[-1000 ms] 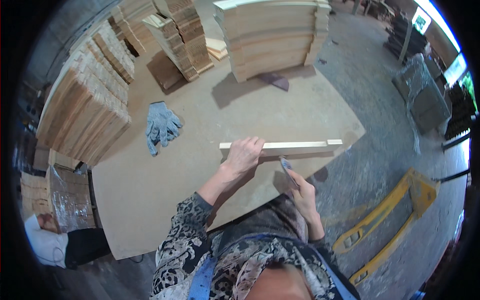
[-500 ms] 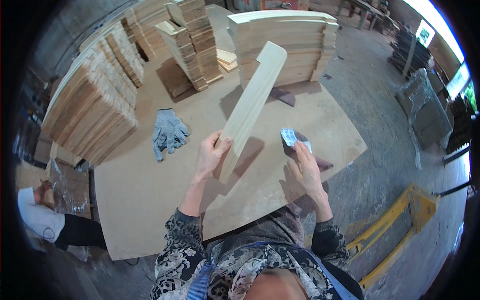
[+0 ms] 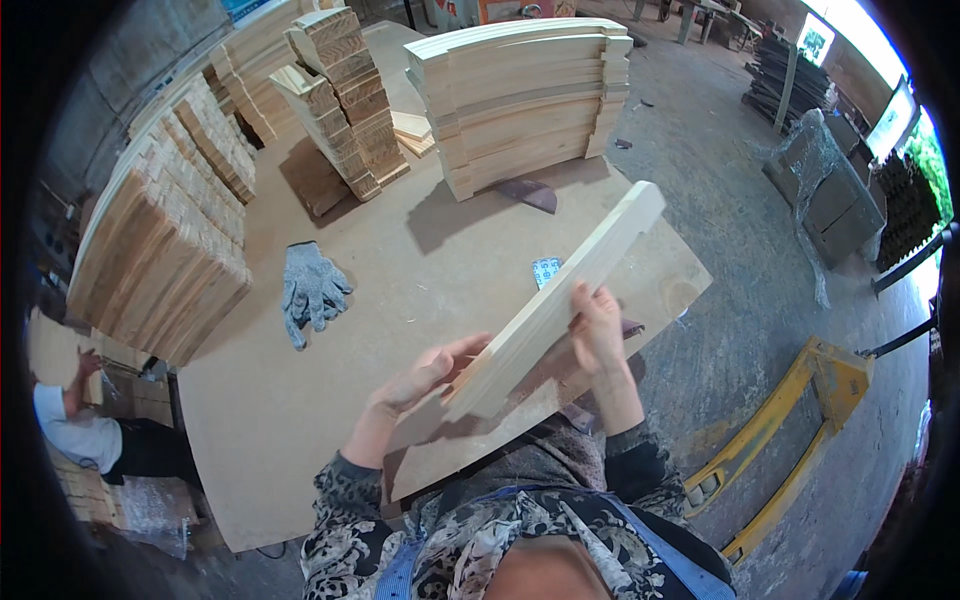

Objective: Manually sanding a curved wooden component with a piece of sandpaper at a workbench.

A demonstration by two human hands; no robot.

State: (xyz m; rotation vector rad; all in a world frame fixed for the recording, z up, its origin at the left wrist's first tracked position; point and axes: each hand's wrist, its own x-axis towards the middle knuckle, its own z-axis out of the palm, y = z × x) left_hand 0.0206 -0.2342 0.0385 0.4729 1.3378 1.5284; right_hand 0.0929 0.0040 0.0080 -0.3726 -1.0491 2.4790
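A pale wooden board (image 3: 535, 325) with a notched far end is tilted up on its edge over the table. My right hand (image 3: 598, 330) grips its near side around the middle, thumb and fingers bent on the wood. At the lower end, my left hand (image 3: 425, 378) holds the board with fingers stretched along its far side; part of that grip is hidden. Just beyond the board lies a small blue-and-white printed piece (image 3: 546, 271), partly covered by it. A dark purple-brown sheet (image 3: 632, 328) shows beside my right hand.
A grey knit glove (image 3: 313, 290) lies left on the table (image 3: 270, 430). Stacked boards stand at the back (image 3: 520, 110) and left (image 3: 160, 265). A dark curved piece (image 3: 530, 194) sits by the back stack. Right is a yellow pallet jack (image 3: 765, 430); far left, another person (image 3: 85, 430).
The board has swung down to the right and turned onto its edge. My right hand has let go of the blue-and-white piece and taken hold of the board. The left hand's fingers have straightened.
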